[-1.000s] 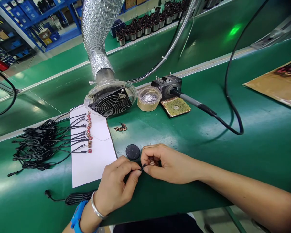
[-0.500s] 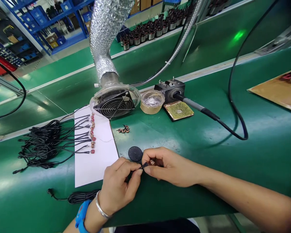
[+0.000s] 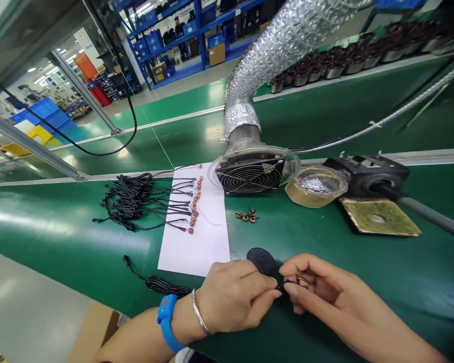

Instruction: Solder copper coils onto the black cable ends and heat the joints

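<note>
My left hand (image 3: 242, 295), with a silver bangle and a blue wristband, pinches a thin black cable end (image 3: 279, 287) between thumb and fingertips. Facing it, my right hand (image 3: 333, 295) is closed on a small copper-wound coil (image 3: 301, 282), partly hidden by the fingers. The two sets of fingertips are close together; whether cable and coil touch I cannot make out. Just behind them lies a round black disc (image 3: 261, 260). A coiled black cable (image 3: 164, 285) with a plug runs out of sight beneath my left wrist.
Several cables (image 3: 130, 199) lie with their ends and small red coils on white paper (image 3: 196, 249). Loose copper coils (image 3: 247, 216) sit before a fan extractor (image 3: 249, 176). To the right are a tape roll (image 3: 306, 201), a soldering iron (image 3: 427, 209) in its holder and a yellow sponge (image 3: 380, 218).
The view has swung left, so the bench things appear farther right. My hands stay close together, with a slightly wider gap between the fingertips.
</note>
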{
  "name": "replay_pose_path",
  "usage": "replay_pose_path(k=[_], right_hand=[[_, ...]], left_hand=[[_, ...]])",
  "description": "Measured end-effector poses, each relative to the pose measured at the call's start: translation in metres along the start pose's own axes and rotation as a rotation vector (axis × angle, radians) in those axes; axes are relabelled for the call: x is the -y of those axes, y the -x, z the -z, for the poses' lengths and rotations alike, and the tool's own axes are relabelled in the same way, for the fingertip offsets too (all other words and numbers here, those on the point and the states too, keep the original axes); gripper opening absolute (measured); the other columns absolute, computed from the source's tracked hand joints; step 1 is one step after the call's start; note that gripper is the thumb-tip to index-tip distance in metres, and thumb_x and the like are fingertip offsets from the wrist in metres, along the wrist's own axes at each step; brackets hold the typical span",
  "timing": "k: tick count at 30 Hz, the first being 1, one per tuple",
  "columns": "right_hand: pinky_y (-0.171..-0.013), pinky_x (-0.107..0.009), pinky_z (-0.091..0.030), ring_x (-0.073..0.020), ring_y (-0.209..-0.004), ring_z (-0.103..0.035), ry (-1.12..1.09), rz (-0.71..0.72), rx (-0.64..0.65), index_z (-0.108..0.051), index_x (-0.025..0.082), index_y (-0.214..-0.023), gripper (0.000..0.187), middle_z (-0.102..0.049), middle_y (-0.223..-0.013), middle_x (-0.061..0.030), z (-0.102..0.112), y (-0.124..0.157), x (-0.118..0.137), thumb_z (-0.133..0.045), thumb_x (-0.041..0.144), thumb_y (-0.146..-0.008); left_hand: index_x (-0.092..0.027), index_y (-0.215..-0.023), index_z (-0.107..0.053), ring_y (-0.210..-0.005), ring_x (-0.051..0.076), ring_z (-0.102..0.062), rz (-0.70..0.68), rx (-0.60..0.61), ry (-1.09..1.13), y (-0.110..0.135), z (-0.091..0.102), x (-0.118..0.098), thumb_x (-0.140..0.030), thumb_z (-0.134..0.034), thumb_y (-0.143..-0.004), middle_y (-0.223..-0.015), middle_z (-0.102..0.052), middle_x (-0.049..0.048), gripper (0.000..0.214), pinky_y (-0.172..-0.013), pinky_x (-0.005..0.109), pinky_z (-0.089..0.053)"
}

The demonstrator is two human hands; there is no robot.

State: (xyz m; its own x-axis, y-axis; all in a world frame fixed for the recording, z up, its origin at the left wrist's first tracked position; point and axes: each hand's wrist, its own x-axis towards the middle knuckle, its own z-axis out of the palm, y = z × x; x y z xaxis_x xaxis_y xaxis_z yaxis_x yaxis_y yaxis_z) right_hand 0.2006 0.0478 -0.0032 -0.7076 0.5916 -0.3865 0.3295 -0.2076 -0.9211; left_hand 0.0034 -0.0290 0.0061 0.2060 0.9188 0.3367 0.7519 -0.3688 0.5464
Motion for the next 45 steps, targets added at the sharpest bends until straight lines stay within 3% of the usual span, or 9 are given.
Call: replay_pose_path(k=[8, 13, 19, 24, 33, 41, 45], right_hand=[[-0.062, -0.025, -0.051, -0.0128, -0.067, -0.057, 0.105, 0.068, -0.057, -0.061, 0.019, -0.084, 0.027, -0.059, -0.075, -0.0022, 0.003, -0.003, 0.006, -0.063, 0.046, -0.087], [-0.071, -0.026, -0.054, -0.0124, -0.074, -0.059, 0.055, 0.113, -0.012, -0.063, 0.017, -0.101, 0.026, -0.065, -0.087, -0.0035, 0.006, -0.004, 0.026, -0.069, 0.033, -0.08], [-0.065, -0.024, -0.049, -0.0108, -0.069, -0.057, 0.206, 0.204, -0.072, -0.068, 0.017, -0.091, 0.018, -0.067, -0.086, -0.0047, 0.008, -0.004, 0.027, -0.06, 0.033, -0.088], [-0.065, -0.024, -0.048, -0.011, -0.069, -0.056, 0.29, 0.219, -0.066, -0.066, 0.018, -0.087, 0.017, -0.067, -0.083, -0.0035, 0.009, -0.003, 0.027, -0.057, 0.032, -0.091], [-0.056, -0.02, -0.047, -0.0096, -0.063, -0.055, 0.475, 0.532, -0.177, -0.061, 0.019, -0.086, 0.011, -0.062, -0.074, -0.0029, 0.004, -0.003, 0.02, -0.052, 0.02, -0.093], [-0.06, -0.02, -0.049, -0.009, -0.065, -0.057, 0.563, 0.621, -0.132, -0.055, 0.021, -0.1, 0.012, -0.061, -0.079, -0.0007, 0.006, 0.002, 0.014, -0.055, 0.013, -0.091], [-0.062, -0.02, -0.048, -0.0088, -0.068, -0.057, 0.629, 0.754, -0.156, -0.054, 0.022, -0.098, 0.015, -0.06, -0.079, -0.0001, 0.006, 0.0, 0.013, -0.053, 0.008, -0.092]], left_hand=[[-0.018, -0.094, -0.07, -0.063, 0.013, -0.062, 0.003, 0.005, 0.008, -0.001, 0.002, -0.002, -0.025, -0.055, -0.092, -0.074, -0.068, 0.0023, 0.016, -0.053, 0.024, -0.047], [-0.017, -0.098, -0.07, -0.069, 0.013, -0.063, 0.101, 0.006, 0.148, -0.006, 0.009, 0.001, -0.018, -0.058, -0.091, -0.078, -0.067, 0.0048, 0.014, -0.064, 0.024, -0.051], [-0.018, -0.098, -0.07, -0.069, 0.013, -0.062, 0.062, 0.065, 0.139, -0.008, 0.01, 0.003, -0.017, -0.058, -0.091, -0.077, -0.066, 0.0036, 0.015, -0.062, 0.024, -0.05], [-0.018, -0.097, -0.069, -0.069, 0.013, -0.063, 0.041, 0.041, 0.089, -0.006, 0.008, 0.005, -0.017, -0.059, -0.09, -0.078, -0.067, 0.0032, 0.012, -0.062, 0.024, -0.05], [-0.016, -0.103, -0.065, -0.07, 0.013, -0.065, -0.012, -0.027, 0.051, -0.001, 0.003, 0.005, -0.017, -0.06, -0.092, -0.08, -0.069, 0.0031, 0.012, -0.064, 0.023, -0.053], [-0.019, -0.09, -0.067, -0.06, 0.012, -0.058, 0.022, 0.073, -0.017, -0.007, 0.004, -0.003, -0.023, -0.051, -0.093, -0.071, -0.062, 0.0011, 0.017, -0.052, 0.025, -0.044], [-0.018, -0.099, -0.066, -0.073, 0.016, -0.063, 0.03, 0.181, -0.032, -0.007, 0.01, -0.006, -0.031, -0.049, -0.096, -0.083, -0.068, 0.0025, 0.022, -0.065, 0.027, -0.05]])
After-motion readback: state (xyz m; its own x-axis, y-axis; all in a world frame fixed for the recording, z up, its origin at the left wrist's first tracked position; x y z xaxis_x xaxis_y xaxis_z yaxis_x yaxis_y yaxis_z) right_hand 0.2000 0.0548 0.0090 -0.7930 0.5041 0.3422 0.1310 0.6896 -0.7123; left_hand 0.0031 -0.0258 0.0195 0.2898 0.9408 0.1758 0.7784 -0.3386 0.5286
